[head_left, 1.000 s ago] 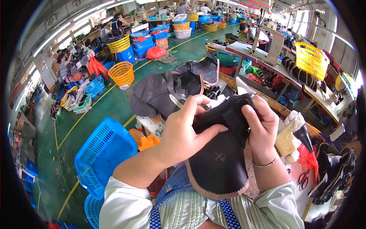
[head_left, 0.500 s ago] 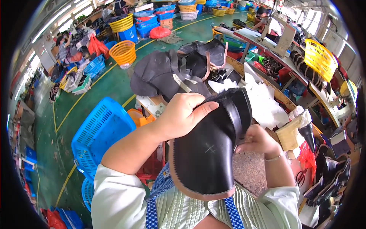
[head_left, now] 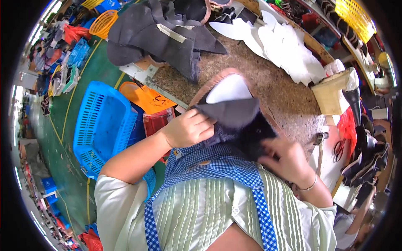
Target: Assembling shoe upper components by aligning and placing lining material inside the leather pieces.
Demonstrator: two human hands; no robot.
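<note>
A person's left hand (head_left: pixel 190 127) and right hand (head_left: pixel 284 157) clench a dark boot upper (head_left: pixel 234 121) close to their chest, near the workbench (head_left: pixel 251 71). Its floppy material could slip from their fingers.

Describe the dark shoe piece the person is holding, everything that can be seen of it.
The dark shoe piece is a soft, black-grey upper, felt-like outside, with a tan edge and a pale, whitish inner face showing at its top. It is folded and held low against the blue checked apron, at the near edge of the brown worktable. The left hand grips its left side, fingers closed over the fold; the right hand holds its lower right, which is blurred.
</note>
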